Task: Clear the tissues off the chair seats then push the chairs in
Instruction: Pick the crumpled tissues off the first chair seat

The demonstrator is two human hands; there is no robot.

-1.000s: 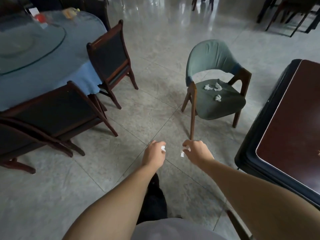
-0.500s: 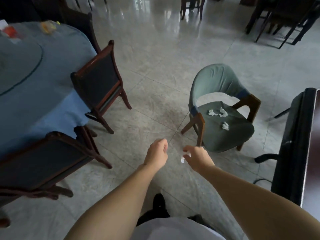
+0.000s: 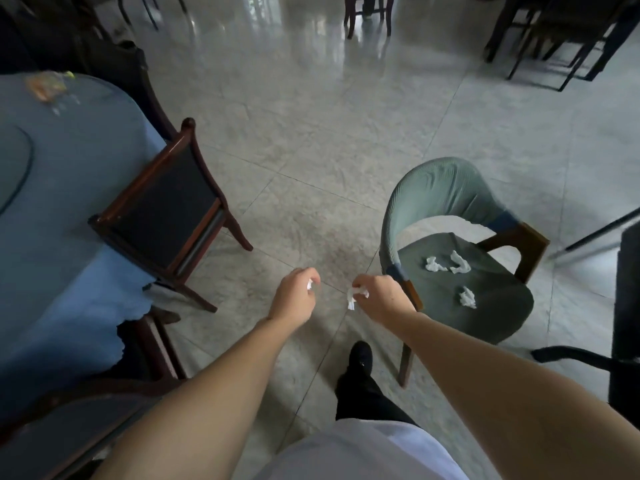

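Observation:
A green upholstered chair (image 3: 450,317) with wooden legs stands to my right, away from any table. Three crumpled white tissues lie on its seat: two near the back (image 3: 433,264) (image 3: 459,262) and one further forward (image 3: 467,297). My left hand (image 3: 294,296) is curled around a small white tissue scrap (image 3: 309,284). My right hand (image 3: 377,299) pinches another crumpled tissue (image 3: 354,295), just left of the chair's armrest. Both hands hover over the floor in front of me.
A round table with a blue cloth (image 3: 62,216) fills the left. A dark wooden chair (image 3: 166,209) is tucked against it, another chair (image 3: 69,431) sits at bottom left. A dark table edge (image 3: 627,306) stands at far right. Tiled floor (image 3: 311,133) stretches ahead.
I have stepped forward, so the green chair now sits closer and lower right. Both hands keep holding their tissues and stay in front of me.

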